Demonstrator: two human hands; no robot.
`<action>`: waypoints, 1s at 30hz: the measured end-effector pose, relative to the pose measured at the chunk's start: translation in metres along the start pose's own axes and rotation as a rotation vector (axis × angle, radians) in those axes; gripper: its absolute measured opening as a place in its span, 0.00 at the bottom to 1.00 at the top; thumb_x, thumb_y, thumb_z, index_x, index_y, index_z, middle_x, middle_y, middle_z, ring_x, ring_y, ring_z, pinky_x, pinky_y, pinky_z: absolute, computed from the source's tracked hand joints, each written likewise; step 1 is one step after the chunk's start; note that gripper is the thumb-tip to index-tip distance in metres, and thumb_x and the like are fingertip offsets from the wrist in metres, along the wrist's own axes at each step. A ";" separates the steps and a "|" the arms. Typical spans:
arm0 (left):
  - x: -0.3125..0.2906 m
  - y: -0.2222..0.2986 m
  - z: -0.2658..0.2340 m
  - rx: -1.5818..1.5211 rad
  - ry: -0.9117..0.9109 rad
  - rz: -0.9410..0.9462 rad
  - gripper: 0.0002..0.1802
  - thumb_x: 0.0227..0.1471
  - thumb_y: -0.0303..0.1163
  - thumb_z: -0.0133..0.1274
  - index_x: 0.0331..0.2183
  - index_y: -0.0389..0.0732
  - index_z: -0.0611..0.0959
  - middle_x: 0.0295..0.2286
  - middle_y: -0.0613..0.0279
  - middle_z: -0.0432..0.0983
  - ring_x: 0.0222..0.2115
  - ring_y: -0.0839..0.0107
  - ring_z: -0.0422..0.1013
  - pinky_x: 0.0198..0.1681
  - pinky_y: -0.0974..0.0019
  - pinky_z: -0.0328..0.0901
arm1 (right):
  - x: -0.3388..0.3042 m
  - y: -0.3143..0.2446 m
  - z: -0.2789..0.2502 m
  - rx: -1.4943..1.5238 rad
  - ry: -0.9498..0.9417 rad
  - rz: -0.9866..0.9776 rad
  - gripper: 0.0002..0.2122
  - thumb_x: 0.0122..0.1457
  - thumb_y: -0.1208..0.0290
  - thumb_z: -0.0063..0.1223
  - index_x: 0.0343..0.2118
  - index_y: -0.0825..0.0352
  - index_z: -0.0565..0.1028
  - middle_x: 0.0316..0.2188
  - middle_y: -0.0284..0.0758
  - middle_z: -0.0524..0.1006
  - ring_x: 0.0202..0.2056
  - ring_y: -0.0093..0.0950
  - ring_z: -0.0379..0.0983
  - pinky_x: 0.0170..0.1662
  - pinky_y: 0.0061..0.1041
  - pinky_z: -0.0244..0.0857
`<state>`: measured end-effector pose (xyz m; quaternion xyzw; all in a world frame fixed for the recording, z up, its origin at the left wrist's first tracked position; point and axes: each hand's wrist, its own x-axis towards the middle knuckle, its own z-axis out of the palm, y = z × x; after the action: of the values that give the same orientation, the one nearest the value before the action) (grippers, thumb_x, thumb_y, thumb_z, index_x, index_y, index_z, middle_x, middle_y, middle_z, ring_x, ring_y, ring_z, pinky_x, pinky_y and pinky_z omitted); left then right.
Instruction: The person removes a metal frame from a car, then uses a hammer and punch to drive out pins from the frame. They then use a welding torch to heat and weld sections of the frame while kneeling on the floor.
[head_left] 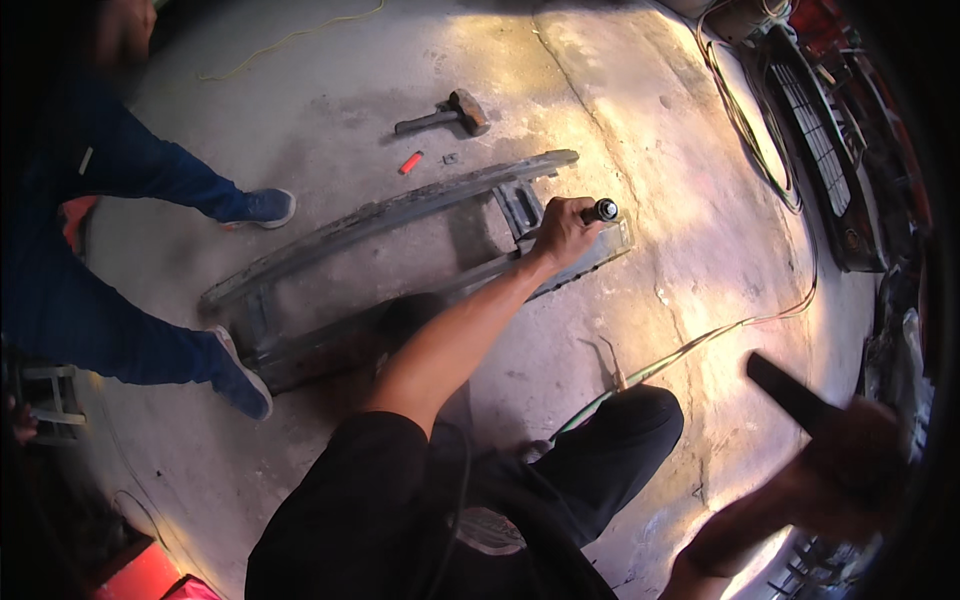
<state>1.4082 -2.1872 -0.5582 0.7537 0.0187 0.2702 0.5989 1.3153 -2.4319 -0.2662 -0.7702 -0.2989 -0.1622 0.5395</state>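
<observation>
A long grey metal frame (370, 218), with two rails joined by crosspieces, lies slantwise on the concrete floor. Over its right end, my left hand (566, 232) is closed around a short dark rod-shaped tool (604, 210) with a round end facing up. Whether the tool's lower end touches the metal is hidden by the hand. Raised at the lower right, my right hand (850, 475) is dark and blurred, wrapped round a dark bar-shaped tool (788, 390). One end of that bar juts up and left; the rest is hidden.
Beyond the frame lie a hammer (462, 113) and a small red object (411, 162). Another person's legs (150, 340) stand at the left, shoes beside the frame. A hose (690, 347) crosses the floor near my knee. A dark grille-like part (815, 140) stands at the right.
</observation>
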 end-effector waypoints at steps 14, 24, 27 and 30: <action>0.042 -0.001 -0.048 -0.174 0.121 -0.216 0.23 0.59 0.40 0.58 0.17 0.35 0.78 0.12 0.68 0.69 0.16 0.78 0.65 0.22 0.66 0.59 | -0.181 0.085 0.022 0.133 0.183 0.961 0.09 0.64 0.67 0.52 0.29 0.66 0.70 0.15 0.25 0.67 0.14 0.15 0.61 0.18 0.17 0.53; 0.055 0.002 0.003 -0.124 0.063 -0.155 0.23 0.58 0.39 0.58 0.19 0.33 0.77 0.13 0.65 0.69 0.17 0.75 0.63 0.24 0.62 0.59 | -0.194 0.086 0.050 0.214 -0.012 1.091 0.07 0.60 0.71 0.55 0.29 0.68 0.71 0.19 0.24 0.68 0.22 0.14 0.62 0.25 0.19 0.56; 0.059 -0.015 0.014 -0.102 0.051 -0.127 0.21 0.58 0.39 0.58 0.20 0.34 0.78 0.14 0.65 0.69 0.17 0.76 0.62 0.24 0.63 0.59 | -0.179 0.079 0.054 0.220 -0.012 1.109 0.07 0.59 0.72 0.56 0.29 0.68 0.71 0.19 0.23 0.68 0.23 0.14 0.61 0.27 0.19 0.56; 0.060 -0.022 0.027 -0.088 0.022 -0.058 0.20 0.60 0.37 0.57 0.20 0.37 0.79 0.15 0.74 0.67 0.18 0.82 0.60 0.23 0.68 0.57 | -0.175 0.081 0.051 0.209 -0.010 1.074 0.06 0.58 0.74 0.56 0.29 0.69 0.71 0.20 0.23 0.68 0.23 0.14 0.61 0.27 0.19 0.57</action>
<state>1.4773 -2.1836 -0.5582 0.7226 0.0350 0.2614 0.6389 1.2282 -2.4534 -0.4446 -0.7577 0.1195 0.1704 0.6185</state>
